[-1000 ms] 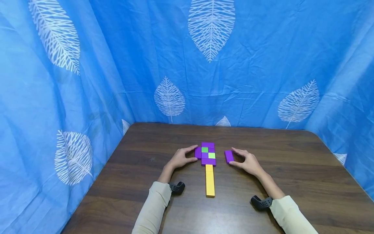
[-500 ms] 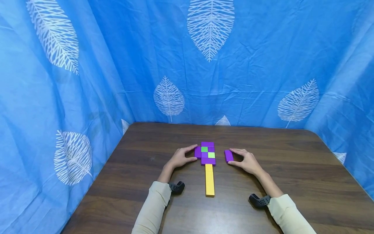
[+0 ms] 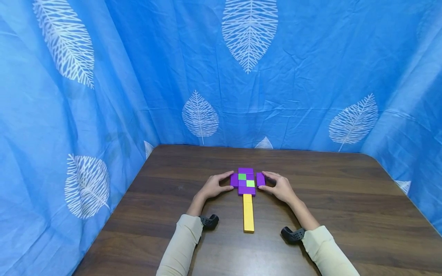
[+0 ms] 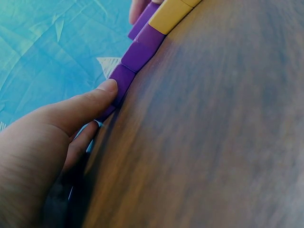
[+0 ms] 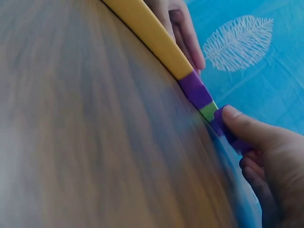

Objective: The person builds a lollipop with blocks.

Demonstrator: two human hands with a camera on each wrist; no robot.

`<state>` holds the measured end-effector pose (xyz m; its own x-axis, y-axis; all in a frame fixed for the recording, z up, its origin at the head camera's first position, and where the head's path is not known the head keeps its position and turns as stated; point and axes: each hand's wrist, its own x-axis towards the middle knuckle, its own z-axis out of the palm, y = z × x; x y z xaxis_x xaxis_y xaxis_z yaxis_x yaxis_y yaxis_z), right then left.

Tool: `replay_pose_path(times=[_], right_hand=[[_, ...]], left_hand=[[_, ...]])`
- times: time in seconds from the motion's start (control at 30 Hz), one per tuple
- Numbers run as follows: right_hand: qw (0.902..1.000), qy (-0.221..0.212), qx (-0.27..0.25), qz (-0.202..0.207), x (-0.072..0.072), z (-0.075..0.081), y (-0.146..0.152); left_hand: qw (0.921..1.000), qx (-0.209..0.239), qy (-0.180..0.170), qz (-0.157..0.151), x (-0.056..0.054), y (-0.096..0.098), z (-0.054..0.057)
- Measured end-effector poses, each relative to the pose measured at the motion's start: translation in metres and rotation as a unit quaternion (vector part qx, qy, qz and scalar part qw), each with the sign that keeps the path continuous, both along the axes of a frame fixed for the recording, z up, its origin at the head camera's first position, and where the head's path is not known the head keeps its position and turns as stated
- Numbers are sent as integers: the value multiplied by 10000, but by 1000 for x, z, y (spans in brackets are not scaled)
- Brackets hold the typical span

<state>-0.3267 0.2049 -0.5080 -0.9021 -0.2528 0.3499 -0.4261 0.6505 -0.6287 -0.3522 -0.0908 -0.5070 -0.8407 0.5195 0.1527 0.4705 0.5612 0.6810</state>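
At the middle of the table lies a flat pattern of purple blocks (image 3: 246, 190) with a green block (image 3: 242, 176) and a lighter green block (image 3: 250, 183) set among them. A yellow strip of blocks (image 3: 248, 214) runs from it toward the near edge. My left hand (image 3: 213, 186) pinches a purple block (image 3: 234, 180) at its two ends; that block touches the pattern's left side. My right hand (image 3: 281, 187) pinches another purple block (image 3: 260, 179) between thumb and fingers, a narrow gap from the right side. In the right wrist view this block (image 5: 232, 130) looks slightly raised.
The dark wooden table (image 3: 155, 245) stretches out around the blocks. A blue curtain (image 3: 304, 76) with white leaf prints hangs behind it and along both sides. A black wrist device (image 3: 209, 222) sits at the left cuff, and a similar device (image 3: 292, 235) at the right.
My right hand has carried its purple block leftward, close to the pattern, and the block has straightened from a slight tilt. The left hand has kept its place.
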Motion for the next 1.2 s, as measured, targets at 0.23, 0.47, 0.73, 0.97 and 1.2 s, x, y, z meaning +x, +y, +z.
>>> replay_pose_path(times=[0.23, 0.47, 0.73, 0.97, 1.2], right_hand=[[9997, 1, 228, 53, 2, 0, -7], [9996, -26, 274, 58, 4, -2, -8], [9996, -113, 251, 48, 5, -3, -7], [9996, -135, 222, 55, 6, -3, -8], [9996, -65, 255, 62, 5, -4, -9]], left_hand=[[10000, -19, -6, 52, 0, 0, 1], [10000, -11, -32, 52, 1, -1, 1], [10000, 6, -21, 37, 1, 0, 1], [10000, -19, -57, 52, 0, 1, 0], [9999, -26, -98, 62, 0, 1, -1]])
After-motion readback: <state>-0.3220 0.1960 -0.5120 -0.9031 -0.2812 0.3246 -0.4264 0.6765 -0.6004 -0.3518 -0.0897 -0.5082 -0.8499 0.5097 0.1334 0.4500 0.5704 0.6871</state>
